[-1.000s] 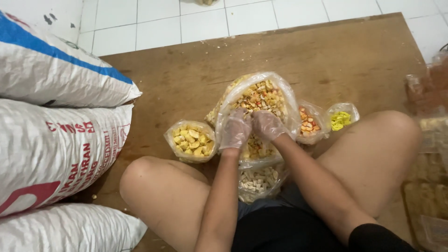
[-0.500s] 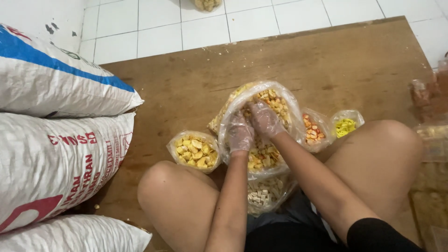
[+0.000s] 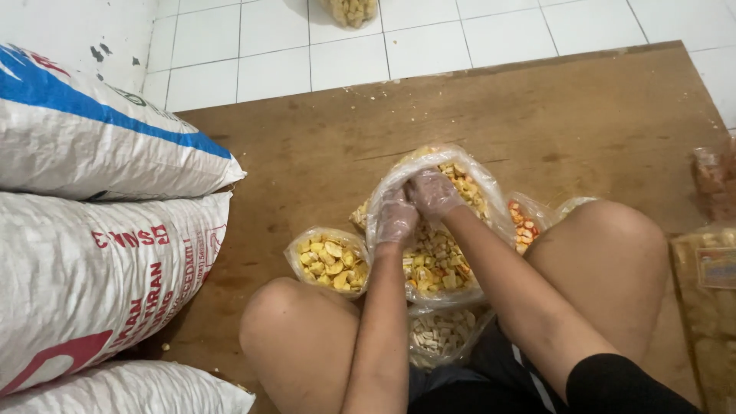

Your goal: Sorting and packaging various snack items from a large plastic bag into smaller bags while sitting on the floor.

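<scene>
I sit cross-legged on a brown wooden board (image 3: 537,115). Both my hands wear thin clear plastic gloves. My left hand (image 3: 396,218) and my right hand (image 3: 434,192) are together inside the mouth of a large clear plastic bag (image 3: 441,268) full of mixed yellow, orange and white snack pieces. The fingers of both hands are curled down on the bag's upper film or its contents; which one I cannot tell. An open bag of yellow chips (image 3: 328,259) sits just left of my left wrist.
A bag of pale pieces (image 3: 438,335) lies between my legs. A bag of orange-red snacks (image 3: 524,222) sits by my right knee. Three stacked white woven sacks (image 3: 92,261) fill the left side. Packaged snacks (image 3: 709,307) lie at the right edge. White floor tiles (image 3: 345,54) lie beyond the board.
The view has shifted, so everything sits lower and further right in frame. My hands have stayed together at the mouth of the large bag, moving slightly deeper into it.
</scene>
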